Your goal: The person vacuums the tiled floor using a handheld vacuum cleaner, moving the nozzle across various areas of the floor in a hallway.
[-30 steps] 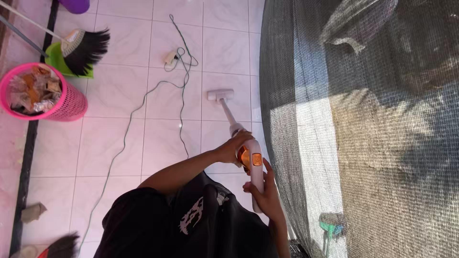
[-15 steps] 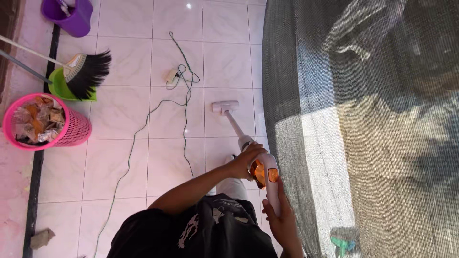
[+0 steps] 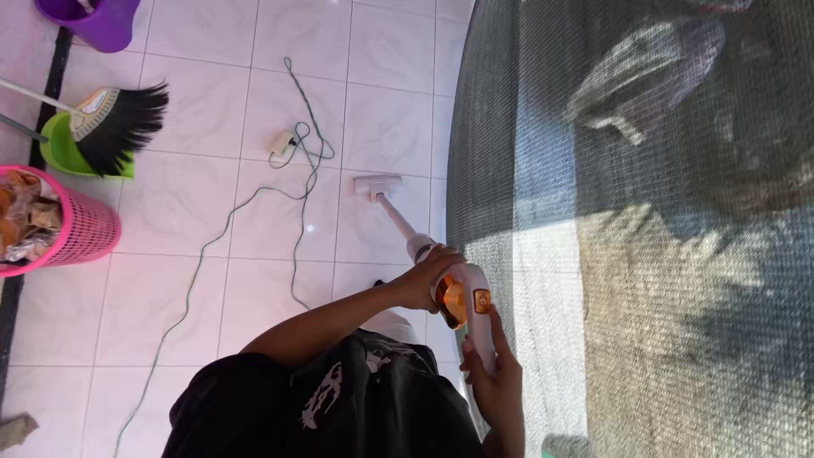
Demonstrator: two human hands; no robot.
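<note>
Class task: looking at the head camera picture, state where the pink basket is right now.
The pink basket stands on the white tiled floor at the far left edge of the head view, just below the green dustpan and black broom.

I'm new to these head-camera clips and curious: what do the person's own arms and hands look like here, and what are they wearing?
Both forearms are bare, with no sleeves reaching past the elbow, no gloves, and no watch or rings that I can make out. The left hand and right hand are bare too, the fingers slim. The person wears a black top with a pale printed design on the front.
</note>
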